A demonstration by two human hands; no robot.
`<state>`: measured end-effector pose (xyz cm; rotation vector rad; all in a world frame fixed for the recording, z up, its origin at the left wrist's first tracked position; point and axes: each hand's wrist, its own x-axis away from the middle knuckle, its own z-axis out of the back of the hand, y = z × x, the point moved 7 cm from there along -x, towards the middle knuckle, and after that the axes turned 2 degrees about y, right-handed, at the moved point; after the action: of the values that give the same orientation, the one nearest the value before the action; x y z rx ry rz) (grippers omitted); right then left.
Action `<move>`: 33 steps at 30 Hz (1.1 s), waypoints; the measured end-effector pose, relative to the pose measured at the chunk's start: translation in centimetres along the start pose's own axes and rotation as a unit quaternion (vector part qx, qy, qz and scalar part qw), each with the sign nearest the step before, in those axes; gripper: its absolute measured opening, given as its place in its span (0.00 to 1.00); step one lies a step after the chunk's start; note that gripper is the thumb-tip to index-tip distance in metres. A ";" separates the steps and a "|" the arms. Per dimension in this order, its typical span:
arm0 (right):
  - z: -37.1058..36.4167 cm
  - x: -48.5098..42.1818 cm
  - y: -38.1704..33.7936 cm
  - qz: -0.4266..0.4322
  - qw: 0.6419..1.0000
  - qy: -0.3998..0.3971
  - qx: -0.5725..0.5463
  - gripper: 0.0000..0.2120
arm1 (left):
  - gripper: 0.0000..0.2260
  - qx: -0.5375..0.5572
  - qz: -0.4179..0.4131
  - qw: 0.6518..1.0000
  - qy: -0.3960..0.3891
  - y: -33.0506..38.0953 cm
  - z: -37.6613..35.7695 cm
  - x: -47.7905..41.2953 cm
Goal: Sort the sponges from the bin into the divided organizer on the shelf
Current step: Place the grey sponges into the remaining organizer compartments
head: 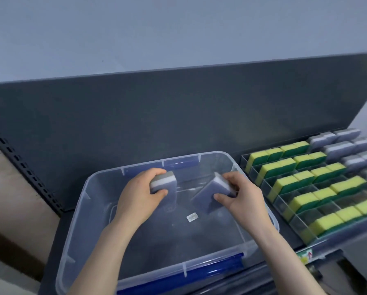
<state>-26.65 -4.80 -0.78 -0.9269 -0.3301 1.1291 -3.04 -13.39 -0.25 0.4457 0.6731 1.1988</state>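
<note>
Sponge (167,181) in left hand (135,199), 2nd sponge (210,194) in right hand (244,200), sticker (191,216) illegible.

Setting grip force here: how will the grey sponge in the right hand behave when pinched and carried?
Probably light: the right hand holds the grey sponge tilted by one end alone. Likely soft but shape-keeping: its edges look straight under the grip. Unlikely to roll, being a flat-sided block.
</note>
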 end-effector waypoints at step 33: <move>31.3 6.3 13.7 0.022 0.976 0.199 -0.082 0.22 | 0.21 0.132 -0.167 0.975 0.059 30.4 -13.9 8.9</move>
<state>-52.95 16.90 6.07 -1.2859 -0.0749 0.9379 -31.89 4.18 7.13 0.4629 0.9758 0.8252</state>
